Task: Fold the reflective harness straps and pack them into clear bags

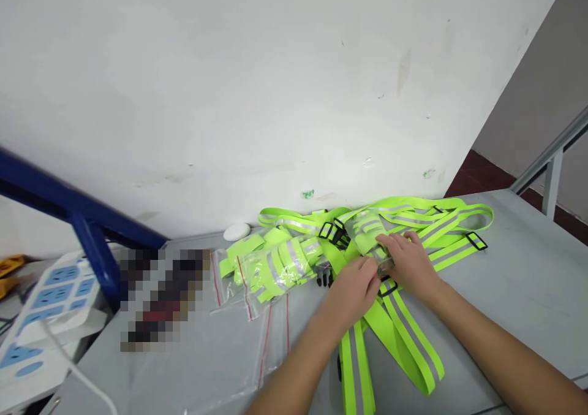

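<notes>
My left hand (353, 289) and my right hand (408, 263) are close together above a heap of neon-yellow reflective straps (408, 335). Between them is a small clear plastic bag (366, 230) with a folded reflective strap inside. Both hands have curled fingers pinching near the bag's lower edge; the fingertips of the left are partly hidden. Black plastic buckles (339, 234) and a slider lie by the bag. Left of my hands lie filled zip bags (280, 268) with red seal lines, holding folded straps.
Flat clear zip bags (225, 354) lie on the grey table (528, 292). A white round object (236, 232) is by the wall (275, 96). At left are a blue metal frame (94, 249), a white-and-blue power strip (55, 298) and a cable. A pixelated patch covers something.
</notes>
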The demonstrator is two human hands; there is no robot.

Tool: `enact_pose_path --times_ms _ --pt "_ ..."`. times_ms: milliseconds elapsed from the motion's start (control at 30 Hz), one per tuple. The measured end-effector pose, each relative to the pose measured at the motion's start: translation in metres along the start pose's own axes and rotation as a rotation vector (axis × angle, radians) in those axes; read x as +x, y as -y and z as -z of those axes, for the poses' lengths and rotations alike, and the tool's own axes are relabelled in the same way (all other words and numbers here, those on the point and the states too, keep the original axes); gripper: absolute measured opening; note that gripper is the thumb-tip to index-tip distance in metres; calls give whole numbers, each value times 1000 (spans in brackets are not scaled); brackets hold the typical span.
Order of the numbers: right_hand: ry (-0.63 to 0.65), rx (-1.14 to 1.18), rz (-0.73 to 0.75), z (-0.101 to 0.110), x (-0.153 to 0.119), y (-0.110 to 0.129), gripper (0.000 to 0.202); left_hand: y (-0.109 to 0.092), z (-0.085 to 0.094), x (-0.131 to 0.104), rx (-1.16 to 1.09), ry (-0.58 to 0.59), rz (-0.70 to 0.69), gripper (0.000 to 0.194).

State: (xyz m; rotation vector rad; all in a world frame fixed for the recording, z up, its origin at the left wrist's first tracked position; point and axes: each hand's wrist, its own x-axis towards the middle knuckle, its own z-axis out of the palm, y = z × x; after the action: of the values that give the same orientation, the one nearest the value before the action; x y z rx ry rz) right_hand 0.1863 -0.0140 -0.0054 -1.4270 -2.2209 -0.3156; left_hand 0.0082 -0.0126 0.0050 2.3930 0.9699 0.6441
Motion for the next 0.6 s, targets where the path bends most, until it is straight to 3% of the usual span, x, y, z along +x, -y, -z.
enact_pose_path --times_ms 200,333,433,600 --pt "-94 29 -23 -8 0 -2 54 -8 -4 -3 -29 -13 -71 24" --pt "25 5 -17 -7 1 -4 58 -4 -4 -4 35 -117 27 27" --pt "97 69 52 -1 0 -3 48 1 3 -4 156 -196 113 27" --pt "34 168 177 8 -1 5 35 4 17 -5 303 -138 189 22"
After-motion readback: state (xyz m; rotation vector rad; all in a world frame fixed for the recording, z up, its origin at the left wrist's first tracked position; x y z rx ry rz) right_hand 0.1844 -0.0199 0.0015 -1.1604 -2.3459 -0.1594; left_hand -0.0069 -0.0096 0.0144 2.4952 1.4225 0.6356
